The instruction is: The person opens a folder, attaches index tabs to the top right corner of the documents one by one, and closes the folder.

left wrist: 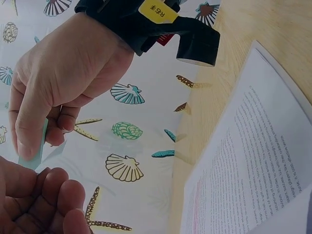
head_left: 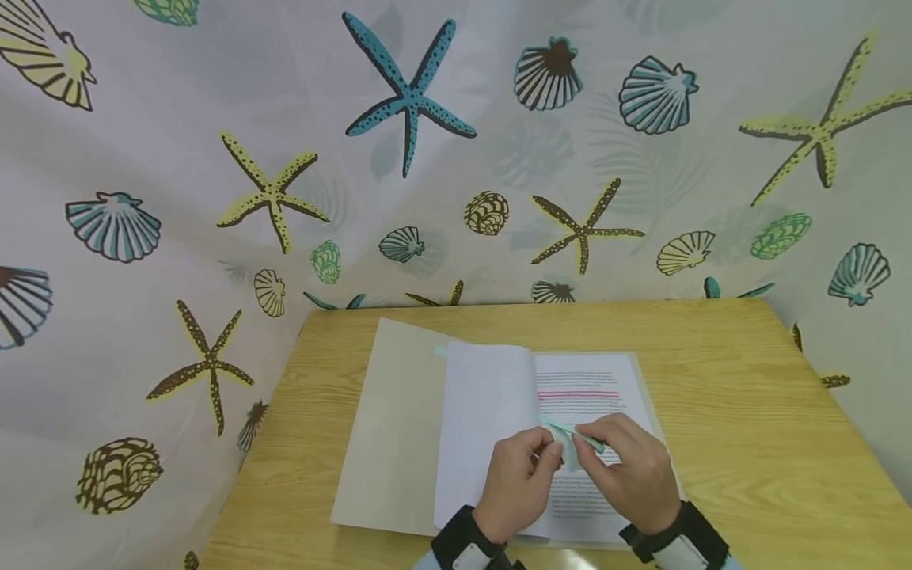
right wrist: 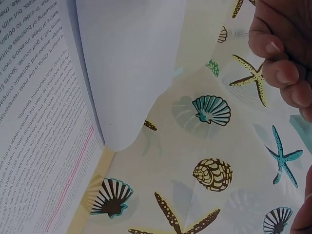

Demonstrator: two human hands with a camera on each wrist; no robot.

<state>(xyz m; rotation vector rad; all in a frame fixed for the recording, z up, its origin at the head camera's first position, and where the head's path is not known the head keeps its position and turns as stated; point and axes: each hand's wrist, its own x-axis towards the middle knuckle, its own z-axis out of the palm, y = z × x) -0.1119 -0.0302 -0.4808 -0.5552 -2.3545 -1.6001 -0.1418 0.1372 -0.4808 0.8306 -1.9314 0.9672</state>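
Above the right-hand page of an open document folder (head_left: 388, 427), both hands come together over light green paper, apparently sticky notes (head_left: 568, 451). My left hand (head_left: 518, 479) pinches one side of the paper between thumb and fingertips. From the other side, my right hand (head_left: 634, 471) pinches a narrow green piece of it. In the left wrist view the green paper (left wrist: 32, 158) shows between the right thumb and the fingers; whether it is one sheet or a small pad is unclear. The printed page (head_left: 584, 499) below has a pink highlighted line (head_left: 579, 393).
A blank white sheet (head_left: 484, 427) is turned to the folder's left side, with a pale blue tab (head_left: 440, 351) at its top edge. The folder lies on a wooden table (head_left: 769, 443). A patterned cloth (head_left: 456, 237) with shells and starfish hangs behind it.
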